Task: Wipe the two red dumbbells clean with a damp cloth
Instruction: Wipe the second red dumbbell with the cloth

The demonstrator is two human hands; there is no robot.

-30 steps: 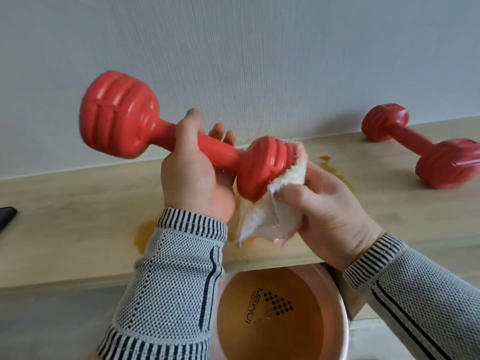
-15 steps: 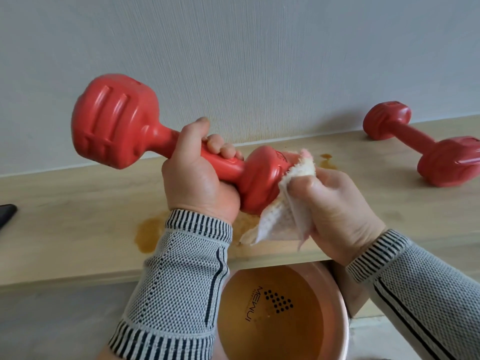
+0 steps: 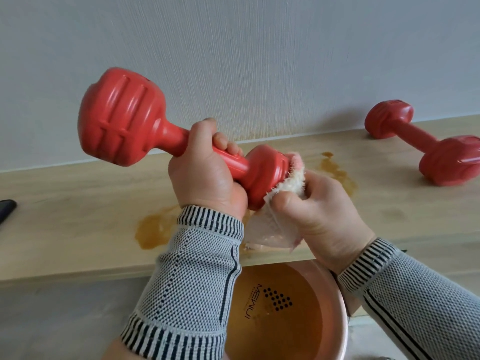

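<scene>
My left hand (image 3: 205, 175) grips the handle of a red dumbbell (image 3: 122, 120) and holds it in the air above a light wooden ledge (image 3: 65, 224). Its big ribbed head points up and left; the smaller-looking head tilts down to the right. Against that lower head my right hand (image 3: 319, 216) holds a white damp cloth (image 3: 280, 203), with fingers curled round the fabric. The second red dumbbell (image 3: 426, 149) lies on the ledge at the far right, next to the wall.
Brownish puddles (image 3: 153, 229) stain the ledge below the hands. A pink basin (image 3: 337, 320) with brown water stands under the ledge's front edge. A dark object (image 3: 6, 207) shows at the left edge. A grey-white wall (image 3: 259, 61) runs behind.
The held dumbbell has turned in my left hand and tipped, its far head rising slightly. My right hand has slid the cloth round the lower head's end face.
</scene>
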